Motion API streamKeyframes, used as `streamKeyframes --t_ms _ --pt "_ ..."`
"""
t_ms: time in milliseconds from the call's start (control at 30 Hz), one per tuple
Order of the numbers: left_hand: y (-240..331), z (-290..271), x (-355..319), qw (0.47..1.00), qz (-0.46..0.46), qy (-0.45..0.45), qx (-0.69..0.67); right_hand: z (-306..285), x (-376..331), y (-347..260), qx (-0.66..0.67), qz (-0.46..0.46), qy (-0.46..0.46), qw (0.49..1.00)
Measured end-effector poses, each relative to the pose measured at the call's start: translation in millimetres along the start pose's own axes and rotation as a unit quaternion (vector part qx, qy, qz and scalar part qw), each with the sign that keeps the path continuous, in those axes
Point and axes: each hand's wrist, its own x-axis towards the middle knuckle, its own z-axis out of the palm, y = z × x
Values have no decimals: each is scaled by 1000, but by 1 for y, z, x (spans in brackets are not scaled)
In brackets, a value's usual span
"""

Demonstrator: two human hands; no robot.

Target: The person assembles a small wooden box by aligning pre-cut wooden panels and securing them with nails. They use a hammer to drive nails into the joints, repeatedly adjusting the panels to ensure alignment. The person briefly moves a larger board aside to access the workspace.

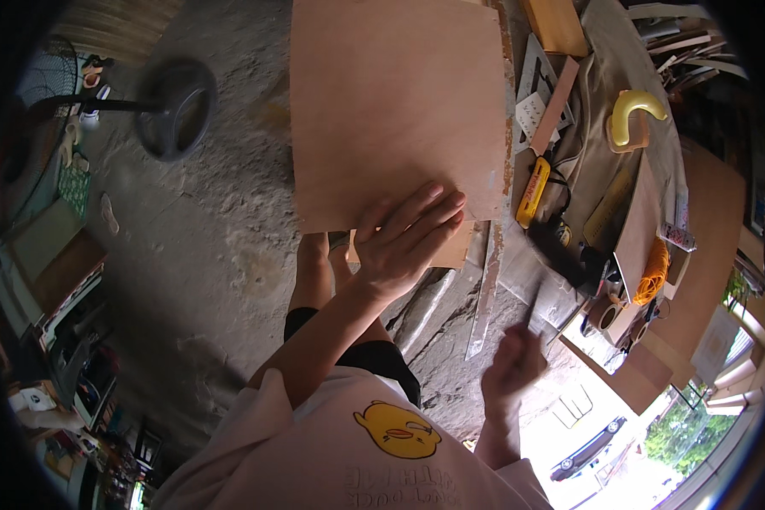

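Nearby, yellow utility knife [533, 192], metal ruler [484, 297].

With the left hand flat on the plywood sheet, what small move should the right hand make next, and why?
Probably the right hand should close on the thin metal piece at its fingertips. The left hand already presses flat on the near edge of the plywood sheet, while the right hand looks blurred beside the long metal ruler.

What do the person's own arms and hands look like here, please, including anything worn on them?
Both hands are bare: the left hand and the right hand show no gloves, rings or watch that can be made out. The forearms are uncovered. A pale pink top with a yellow cartoon duck print covers the upper body.
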Motion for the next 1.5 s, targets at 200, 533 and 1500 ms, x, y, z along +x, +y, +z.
streamKeyframes --t_ms 200,533,1500 --pt "-1 0 -3 1000 8 4 -15 10 -12 36 -162 -144 -67 974" --pt "-2 2 -3 1000 13 9 -11 11 5 -4 -98 41 -103 989" --pt "1 -62 70 963 -44 -233 -130 42 68 61 -21 160 21 987"
